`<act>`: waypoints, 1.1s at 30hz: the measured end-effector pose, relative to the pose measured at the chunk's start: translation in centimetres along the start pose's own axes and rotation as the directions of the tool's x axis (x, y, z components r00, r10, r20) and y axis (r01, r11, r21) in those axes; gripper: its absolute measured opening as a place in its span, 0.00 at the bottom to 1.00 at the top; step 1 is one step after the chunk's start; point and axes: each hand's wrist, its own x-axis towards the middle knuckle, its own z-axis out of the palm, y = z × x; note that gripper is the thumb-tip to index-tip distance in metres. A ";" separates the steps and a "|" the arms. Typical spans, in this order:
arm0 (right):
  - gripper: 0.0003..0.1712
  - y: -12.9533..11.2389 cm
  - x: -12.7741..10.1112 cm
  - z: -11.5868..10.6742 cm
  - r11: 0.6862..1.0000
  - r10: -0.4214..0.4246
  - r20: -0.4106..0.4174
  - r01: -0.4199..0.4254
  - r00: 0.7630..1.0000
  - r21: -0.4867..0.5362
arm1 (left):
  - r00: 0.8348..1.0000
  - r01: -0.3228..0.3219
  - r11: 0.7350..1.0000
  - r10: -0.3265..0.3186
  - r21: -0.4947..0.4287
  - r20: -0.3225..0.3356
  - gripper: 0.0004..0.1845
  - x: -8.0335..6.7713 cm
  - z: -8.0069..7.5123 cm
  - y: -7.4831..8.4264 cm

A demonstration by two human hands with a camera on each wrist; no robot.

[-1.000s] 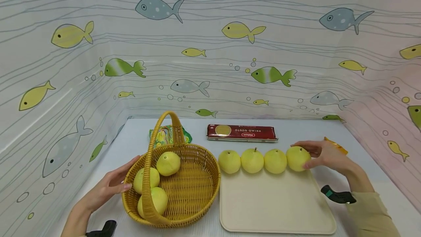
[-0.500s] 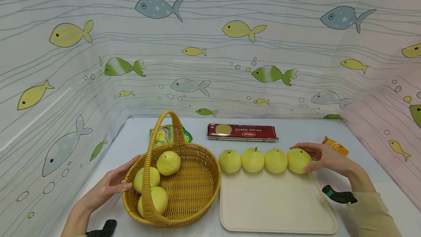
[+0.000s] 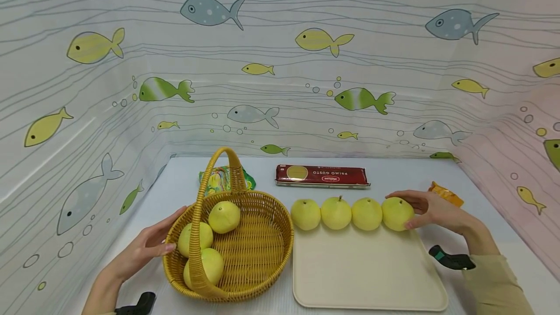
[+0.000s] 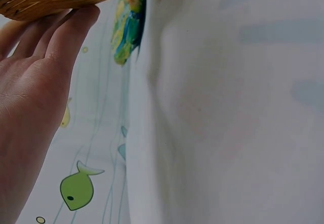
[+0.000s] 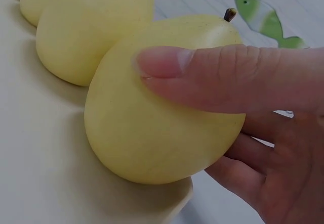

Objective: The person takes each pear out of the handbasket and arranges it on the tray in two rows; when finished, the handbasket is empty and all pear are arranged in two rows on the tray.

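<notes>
Where the thumb and fingers of the right hand (image 3: pixel 430 210) close in from opposite sides: one pear (image 3: pixel 397 214), clasped, stem up, at the row's end on the far right of the tray (image 3: pixel 367 271). Thumb on the near face, fingers behind; the hold looks like a light one for setting its position, though whether the tray bears its full weight cannot be told. Leftward from those fingers, three more pears (image 3: pixel 336 213), side by side along the tray's far edge, probably lined up so each braces the next. Nearer the person than the right fingers, bare tray. Just beyond the right hand, one orange packet (image 3: pixel 446 194), lying flat. Left hand (image 3: pixel 146 244): thumb and fingers spread apart, clasping nothing, touching the outer left wall of the wicker basket (image 3: pixel 253 252), likely to steady it. Just inside the wall from the left fingers, three loose pears (image 3: pixel 224 217), gathered in the basket's left part, one partly behind the handle (image 3: pixel 197 237). Beyond the left fingers, behind the basket, one green packet (image 3: pixel 218 180); between the two hands, farther back, one long red packet (image 3: pixel 323 177), apparently set aside.
</notes>
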 end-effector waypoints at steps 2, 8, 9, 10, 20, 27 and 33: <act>0.40 0.0 0.0 0.0 1.000 0.002 -0.001 -0.002 1.000 -0.010 | 1.000 -0.001 1.000 0.001 0.004 0.001 0.39 0.0 0.0 0.0; 0.39 -0.1 0.1 -0.1 1.000 -0.014 0.001 0.014 1.000 -0.006 | 1.000 -0.013 1.000 0.013 -0.003 0.010 0.39 0.1 0.1 0.2; 0.39 -0.1 0.1 -0.1 1.000 -0.016 0.000 0.016 1.000 -0.005 | 1.000 -0.014 1.000 0.014 -0.004 0.011 0.39 0.1 0.1 0.3; 0.39 0.0 0.1 -0.1 1.000 -0.017 -0.002 0.017 1.000 -0.006 | 1.000 -0.014 1.000 0.014 -0.004 0.011 0.39 0.1 0.1 0.3; 0.38 -0.1 0.1 -0.1 1.000 0.001 0.002 -0.001 1.000 0.007 | 0.999 -0.032 0.999 0.032 -0.009 0.017 0.39 0.0 0.1 0.4; 0.36 -0.6 0.1 -0.3 0.999 -0.019 0.004 0.019 1.000 0.029 | 0.999 -0.031 1.000 0.031 -0.005 0.018 0.39 0.0 0.1 0.3; 0.36 -1.6 -0.2 -0.4 0.998 -0.062 -0.060 0.063 0.996 0.020 | 0.999 -0.031 1.000 0.031 -0.002 0.017 0.39 0.1 0.2 0.5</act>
